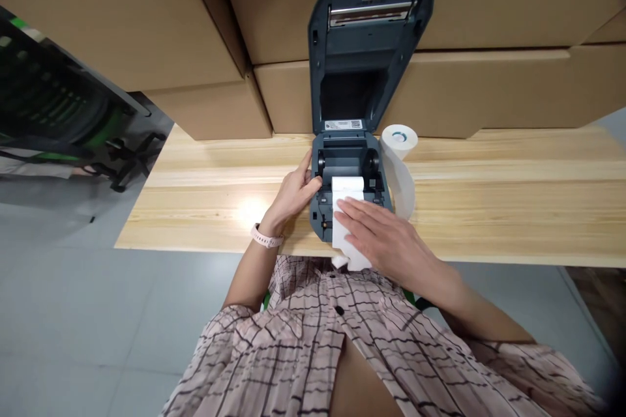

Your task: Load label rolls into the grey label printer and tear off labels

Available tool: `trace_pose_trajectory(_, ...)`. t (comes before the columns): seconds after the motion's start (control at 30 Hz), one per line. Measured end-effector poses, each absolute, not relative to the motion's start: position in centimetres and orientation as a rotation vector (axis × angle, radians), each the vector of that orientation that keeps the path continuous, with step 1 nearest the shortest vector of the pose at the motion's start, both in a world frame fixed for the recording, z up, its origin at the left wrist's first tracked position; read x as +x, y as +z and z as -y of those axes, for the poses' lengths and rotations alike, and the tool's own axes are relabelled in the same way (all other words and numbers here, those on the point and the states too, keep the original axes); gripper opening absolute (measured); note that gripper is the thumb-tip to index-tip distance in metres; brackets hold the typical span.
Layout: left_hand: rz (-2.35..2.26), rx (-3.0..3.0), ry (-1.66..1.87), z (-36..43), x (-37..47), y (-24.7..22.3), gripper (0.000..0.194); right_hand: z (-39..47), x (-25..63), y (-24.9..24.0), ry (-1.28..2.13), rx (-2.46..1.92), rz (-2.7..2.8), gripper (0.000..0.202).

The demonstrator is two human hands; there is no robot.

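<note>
A dark grey label printer (319,208) stands on the wooden table with its lid (364,45) raised. White label paper (347,184) lies over the front of its open body and hangs past the table's front edge. My right hand (386,241) rests on this paper, palm down, its fingers stretched out. At the printer's left side, my left hand (296,190) touches the casing, thumb on the rim and fingers apart along the side. Just right of the printer is a white paper roll (399,139), with a loose strip curving toward the front.
Large cardboard boxes (489,91) line the back of the wooden table (220,208). An office chair (124,159) and part of another person's arm or leg show at the far left. The table's front edge is close to my body.
</note>
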State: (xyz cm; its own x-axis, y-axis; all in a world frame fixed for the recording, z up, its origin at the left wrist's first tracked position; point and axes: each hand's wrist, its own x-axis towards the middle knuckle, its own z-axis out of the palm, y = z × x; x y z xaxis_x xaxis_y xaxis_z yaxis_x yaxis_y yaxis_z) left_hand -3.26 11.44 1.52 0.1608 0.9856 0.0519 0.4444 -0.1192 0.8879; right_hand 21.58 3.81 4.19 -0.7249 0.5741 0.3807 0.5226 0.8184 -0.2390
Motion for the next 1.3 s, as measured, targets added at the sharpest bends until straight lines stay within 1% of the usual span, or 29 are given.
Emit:
trace_pose_trajectory(0.13, -1.363, 1.661, 0.92, -11.3, -3.1, 1.6, 0.078, -2.2, 21.4, 3.2, 0.105, -0.842, 2.512, 0.088)
trace_pose_trajectory(0.2, -1.369, 1.657, 0.915, -11.2, -3.0, 2.0, 0.079, -2.0, 21.3, 2.7, 0.109, -0.868, 2.488, 0.091)
trace_pose_trajectory(0.37, -1.562, 1.792, 0.817, -11.4, -2.6, 3.7, 0.088, -2.2, 21.1, 2.1, 0.107, -0.89, 2.426, 0.082)
trace_pose_trajectory(0.47, -1.602, 1.881, 0.831, -11.5, -2.5, 3.7, 0.094, -2.2, 21.0, 2.1, 0.041, -0.876, 2.407, 0.075)
trace_pose_trajectory(0.6, -1.424, 1.865, 0.936, -12.0, -3.4, 2.1, 0.101, -2.3, 20.8, 1.9, -0.04, -0.866, 2.386, 0.062)
trace_pose_trajectory(0.67, -1.315, 1.864, 1.084, -13.5, -4.2, 2.1, 0.101, -2.4, 20.7, 1.7, -0.084, -0.856, 2.358, 0.055)
trace_pose_trajectory(0.7, -1.284, 1.857, 1.191, -14.9, -4.6, 2.7, 0.097, -2.4, 20.7, 1.6, -0.103, -0.848, 2.343, 0.053)
trace_pose_trajectory(0.77, -1.196, 1.871, 1.459, -18.8, -5.0, 5.1, 0.083, -2.4, 20.6, 1.5, -0.122, -0.842, 2.317, 0.049)
trace_pose_trajectory(0.87, -1.064, 1.896, 1.68, -26.4, -4.4, 10.4, 0.064, -2.4, 20.5, 1.4, -0.109, -0.862, 2.292, 0.047)
trace_pose_trajectory(0.9, -1.073, 1.903, 1.666, -28.7, -4.0, 12.1, 0.057, -2.4, 20.5, 1.4, -0.105, -0.867, 2.285, 0.046)
trace_pose_trajectory(0.97, -1.1, 1.918, 1.53, -31.9, -3.0, 14.9, 0.034, -2.4, 20.4, 1.5, -0.103, -0.868, 2.275, 0.046)
trace_pose_trajectory(1.0, -1.09, 1.94, 1.472, -32.5, -2.6, 15.7, 0.035, -2.4, 20.4, 1.4, -0.104, -0.861, 2.267, 0.045)
trace_pose_trajectory(1.1, -1.001, 2.116, 1.521, -30.2, -1.9, 16.3, 0.03, -2.4, 20.4, 1.0, -0.11, -0.798, 2.188, 0.037)
trace_pose_trajectory(1.17, -0.864, 2.261, 1.644, -25.8, -1.8, 15.4, 0.047, -2.3, 20.6, 0.4, -0.132, -0.734, 2.113, 0.03)
trace_pose_trajectory(1.2, -0.796, 2.319, 1.702, -23.2, -1.8, 14.6, 0.047, -2.2, 20.6, 0.0, -0.151, -0.706, 2.081, 0.026)
trace_pose_trajectory(1.23, -0.713, 2.387, 1.719, -20.5, -1.8, 13.8, 0.044, -2.0, 20.8, -0.5, -0.171, -0.683, 2.059, 0.024)
trace_pose_trajectory(1.3, -0.731, 2.422, 1.729, -15.4, -1.7, 11.8, 0.041, -1.7, 21.1, -1.3, -0.211, -0.647, 2.034, 0.022)
